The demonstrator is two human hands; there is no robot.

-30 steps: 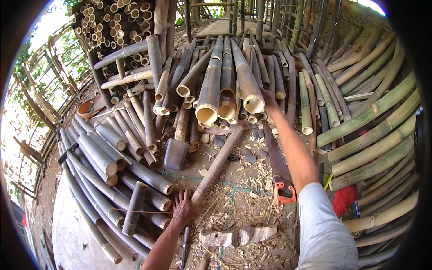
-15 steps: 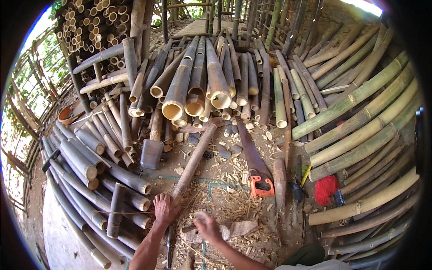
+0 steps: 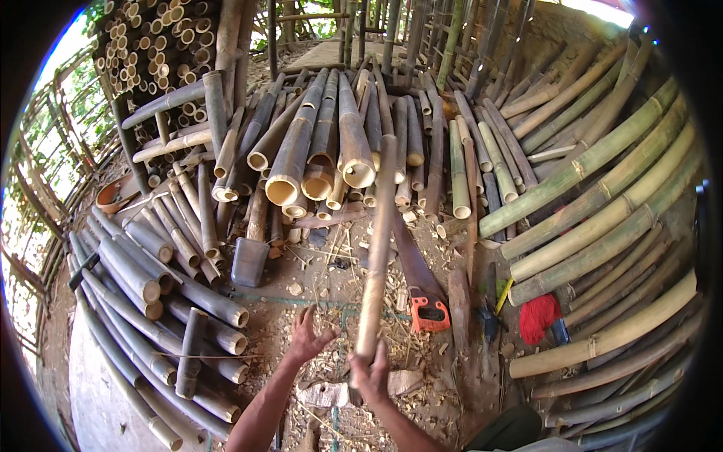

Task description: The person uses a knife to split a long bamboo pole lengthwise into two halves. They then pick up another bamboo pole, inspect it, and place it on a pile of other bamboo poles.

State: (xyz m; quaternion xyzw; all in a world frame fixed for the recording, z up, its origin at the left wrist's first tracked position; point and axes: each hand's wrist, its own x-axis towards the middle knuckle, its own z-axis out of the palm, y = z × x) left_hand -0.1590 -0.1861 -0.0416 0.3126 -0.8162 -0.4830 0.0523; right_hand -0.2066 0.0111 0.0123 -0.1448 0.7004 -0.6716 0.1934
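Counted: one pole (image 3: 376, 271), one saw (image 3: 416, 260) with an orange handle, one red bundle (image 3: 539, 318), one translucent box (image 3: 248, 262), and three wide-mouthed bamboo tubes (image 3: 298, 143) at the front of the central stack. The stack of cut bamboo (image 3: 162, 41) at upper left was too dense to count reliably. Two hands were observed. The right hand (image 3: 370, 374) was closed around the pole near its lower end; the pole stood nearly vertical in view, left of the saw, and was blurred. The left hand (image 3: 309, 339) was open, fingers spread, holding nothing, apart from the pole. Half a second earlier, the pole slanted rightward under the left hand, with the right hand away from it.
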